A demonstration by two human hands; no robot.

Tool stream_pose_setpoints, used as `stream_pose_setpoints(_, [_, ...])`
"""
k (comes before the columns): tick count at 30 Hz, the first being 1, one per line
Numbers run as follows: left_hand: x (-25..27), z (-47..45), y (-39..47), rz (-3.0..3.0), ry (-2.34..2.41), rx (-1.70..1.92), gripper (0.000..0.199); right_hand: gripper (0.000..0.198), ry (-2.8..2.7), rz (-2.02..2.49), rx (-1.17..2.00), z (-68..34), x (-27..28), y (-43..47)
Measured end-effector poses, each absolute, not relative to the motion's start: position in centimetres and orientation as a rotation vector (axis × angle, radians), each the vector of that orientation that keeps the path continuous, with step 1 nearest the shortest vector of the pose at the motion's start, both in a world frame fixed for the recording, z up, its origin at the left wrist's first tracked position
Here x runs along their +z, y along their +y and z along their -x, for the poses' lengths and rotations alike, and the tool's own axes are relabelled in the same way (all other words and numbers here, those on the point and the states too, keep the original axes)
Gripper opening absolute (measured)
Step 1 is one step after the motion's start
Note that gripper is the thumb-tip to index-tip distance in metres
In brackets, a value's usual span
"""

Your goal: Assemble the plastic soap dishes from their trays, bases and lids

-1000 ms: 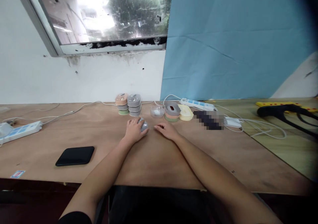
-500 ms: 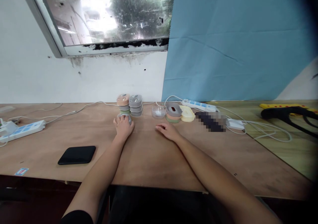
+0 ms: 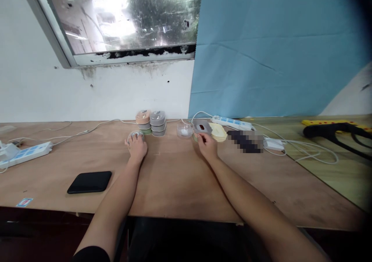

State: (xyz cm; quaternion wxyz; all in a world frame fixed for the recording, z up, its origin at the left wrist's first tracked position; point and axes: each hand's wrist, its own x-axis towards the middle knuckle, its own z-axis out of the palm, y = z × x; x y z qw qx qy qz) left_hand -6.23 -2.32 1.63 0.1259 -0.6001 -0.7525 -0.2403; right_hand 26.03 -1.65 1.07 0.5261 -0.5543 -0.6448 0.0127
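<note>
My left hand point(image 3: 137, 147) rests on a small clear plastic container point(image 3: 136, 134), its fingers curved over the top and sides. Behind it stand two stacks of small lidded boxes: one with a peach box point(image 3: 143, 116) on top, one with a grey box point(image 3: 157, 118) on top. My right hand point(image 3: 208, 146) is at the front edge of a pile of coloured rounded pieces with a grey one point(image 3: 202, 126) uppermost, thumb and forefinger bent and a little apart. Another clear container point(image 3: 185, 131) sits left of that pile, and a stack of pale yellow pieces point(image 3: 217, 132) to its right.
A black phone point(image 3: 89, 181) lies at the front left of the wooden table point(image 3: 174, 192). White power strips lie at left point(image 3: 29, 153) and at the back point(image 3: 232, 122), with cables. A white adapter point(image 3: 274, 144) and a black and yellow object point(image 3: 331, 129) are at right.
My left hand has slid left with the clear container, away from the box stacks. My right hand has moved right and forward, up to the grey-topped pile.
</note>
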Motion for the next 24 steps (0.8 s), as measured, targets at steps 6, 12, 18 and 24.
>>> stream_pose_setpoints(6, [1.7, 6.5, -2.0, 1.744, -2.219, -0.726, 0.043, 0.035, -1.322, 1.397, -0.241, -30.4, 0.9, 0.4])
stream_pose_setpoints(12, [1.6, 6.6, -1.9, 1.738, -2.233, -0.723, 0.046, 0.030, -1.076, 1.458, -0.296, -34.0, 0.0, 1.9])
stream_pose_setpoints(18, [1.6, 6.7, -1.8, 1.743, -2.239, -0.702, 0.047, 0.029, -1.114, 1.479, -0.193, -33.8, -0.6, 2.3])
stream_pose_setpoints(24, [1.4, 6.9, -1.6, 1.740, -2.212, -0.719, 0.046, 0.028, -1.195, 1.517, -0.133, -33.3, -0.7, 2.1])
